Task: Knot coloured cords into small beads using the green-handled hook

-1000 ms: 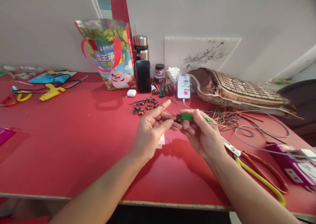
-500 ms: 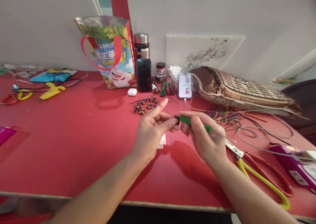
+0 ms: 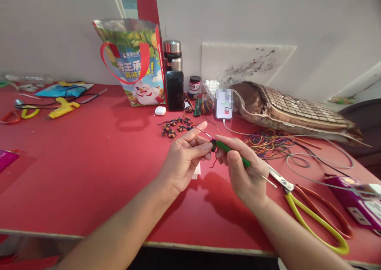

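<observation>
My left hand [image 3: 186,155] pinches a small dark piece of crochet work [image 3: 213,145] between thumb and fingers, with yarn running over its raised index finger. My right hand [image 3: 245,167] is closed around the green handle of a crochet hook [image 3: 232,151]. The hook's thin metal tip meets the yarn just above the piece, and its other metal end sticks out behind the hand. A short dark red yarn end hangs below the piece. Beyond my left hand lies a string of dark and orange crocheted rounds [image 3: 171,133]. White paper [image 3: 196,171] lies partly hidden under my left hand.
Scissors [image 3: 287,184] with red and yellow handles lie right of my right hand, beside a purple power strip [image 3: 354,206]. Tangled yarn [image 3: 272,141] and a white cable sit behind. Two phones [image 3: 174,91], a printed bag [image 3: 137,64] and a yellow glue gun [image 3: 63,108] stand or lie farther back.
My right hand has tilted the hook, so its metal tip now shows at the yarn and its rear end shows behind my hand. The left hand keeps its pinch.
</observation>
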{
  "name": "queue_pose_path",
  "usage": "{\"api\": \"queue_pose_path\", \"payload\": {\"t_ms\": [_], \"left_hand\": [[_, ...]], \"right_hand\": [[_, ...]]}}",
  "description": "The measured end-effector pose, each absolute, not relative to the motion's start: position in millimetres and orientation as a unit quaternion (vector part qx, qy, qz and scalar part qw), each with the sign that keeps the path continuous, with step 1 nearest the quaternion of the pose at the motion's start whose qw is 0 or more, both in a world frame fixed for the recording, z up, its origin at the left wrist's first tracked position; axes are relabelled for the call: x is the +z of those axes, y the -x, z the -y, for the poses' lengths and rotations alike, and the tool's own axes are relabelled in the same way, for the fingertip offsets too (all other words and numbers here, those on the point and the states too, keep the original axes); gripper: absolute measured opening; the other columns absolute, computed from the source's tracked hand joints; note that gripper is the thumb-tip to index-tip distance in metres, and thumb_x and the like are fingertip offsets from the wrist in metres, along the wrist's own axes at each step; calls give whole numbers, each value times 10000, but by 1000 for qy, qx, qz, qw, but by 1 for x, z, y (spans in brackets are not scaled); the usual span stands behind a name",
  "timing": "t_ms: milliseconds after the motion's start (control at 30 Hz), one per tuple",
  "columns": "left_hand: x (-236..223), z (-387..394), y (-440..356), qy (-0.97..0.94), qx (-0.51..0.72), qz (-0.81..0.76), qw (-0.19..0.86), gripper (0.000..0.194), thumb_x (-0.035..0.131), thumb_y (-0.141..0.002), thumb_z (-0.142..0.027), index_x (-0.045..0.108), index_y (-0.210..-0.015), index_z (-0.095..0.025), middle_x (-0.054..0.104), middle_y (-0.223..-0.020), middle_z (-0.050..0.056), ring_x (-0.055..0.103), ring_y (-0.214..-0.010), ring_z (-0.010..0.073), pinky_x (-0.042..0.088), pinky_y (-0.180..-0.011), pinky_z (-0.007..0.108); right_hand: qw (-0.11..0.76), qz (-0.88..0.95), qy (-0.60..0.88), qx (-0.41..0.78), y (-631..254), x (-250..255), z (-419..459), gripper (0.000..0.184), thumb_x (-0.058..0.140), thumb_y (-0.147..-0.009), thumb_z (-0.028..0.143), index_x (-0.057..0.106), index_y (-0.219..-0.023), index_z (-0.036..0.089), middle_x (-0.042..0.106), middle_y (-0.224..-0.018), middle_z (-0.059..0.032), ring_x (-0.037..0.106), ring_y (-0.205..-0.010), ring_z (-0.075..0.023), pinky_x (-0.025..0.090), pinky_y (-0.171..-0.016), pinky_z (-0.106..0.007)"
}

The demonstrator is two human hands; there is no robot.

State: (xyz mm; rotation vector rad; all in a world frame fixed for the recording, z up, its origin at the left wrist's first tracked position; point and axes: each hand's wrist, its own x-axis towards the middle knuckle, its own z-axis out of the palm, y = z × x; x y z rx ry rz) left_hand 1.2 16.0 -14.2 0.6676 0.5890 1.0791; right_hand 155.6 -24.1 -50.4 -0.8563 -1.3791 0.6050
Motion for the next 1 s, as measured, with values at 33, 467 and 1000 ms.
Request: {"api": "queue_pose_path", "payload": {"t_ms": [33, 467, 1000], "left_hand": [[-14, -17, 0, -307, 496, -271, 766, 640, 994, -653, -158, 806, -1266, -166, 714, -702, -47, 628, -582, 70, 501, -645, 216], [-9, -18, 4, -330, 524, -280, 734, 556, 1006, -626, -169, 857, -1160, -217, 736, -705, -44, 628, -586, 69, 485, -633, 219], [-10, -20, 6, -316, 536, -301, 722, 521, 958, -668, -129, 851, -1172, -209, 712, -709, -48, 584, -582, 60, 477, -622, 222]], "right_hand": [[655, 584, 372, 303, -155, -51, 24, 273, 645, -1083, 363, 813, -1297, 336, 748, -892, -41, 641, -754, -172, 551, -709, -345], [676, 444, 308, 501, -152, -38, 19, 218, 821, -940, 415, 904, -1111, 308, 729, -782, -54, 623, -717, -162, 495, -594, -287], [670, 393, 325, 540, -154, -29, 18, 225, 751, -855, 274, 923, -998, 258, 764, -751, -67, 614, -700, -165, 503, -622, -308]]}}
